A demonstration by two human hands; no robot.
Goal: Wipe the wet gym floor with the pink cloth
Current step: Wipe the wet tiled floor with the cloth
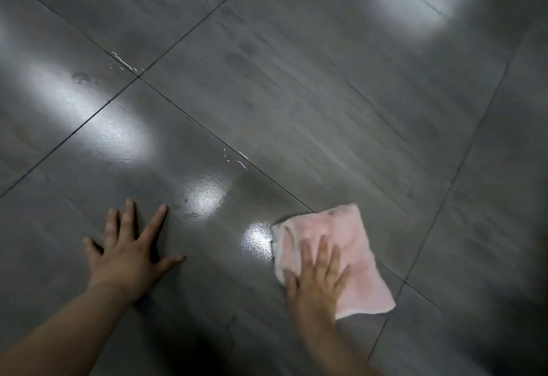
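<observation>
One floor (pixel 296 94) fills the whole view: large dark grey tiles divided by thin dark seams that run diagonally, with four seams meeting at a crossing in the upper left part of the view. Several bright patches of reflected light lie on the floor, two broad soft ones at the left and top right, and two small sharp ones in the lower middle where the surface looks glossy and pebbled (probably a film of water, though I cannot be sure). A few thin white streaks (pixel 126 63) sit beside the seam crossing, and a second small cluster lies along a seam nearer the middle.

One pink cloth (pixel 350 236) lies flat on the floor at the lower right, roughly square, slightly rumpled along its left edge, just beside the nearer glossy patch.

Two bare hands are in view. The right hand (pixel 317 280) presses down on the near left part of the cloth with its fingers spread and flat, pinning it rather than gripping it; the hand looks blurred. The left hand (pixel 130 254) rests palm down on bare tile well apart from the cloth, fingers splayed wide, holding nothing. Nothing else stands on the tiles around them.
</observation>
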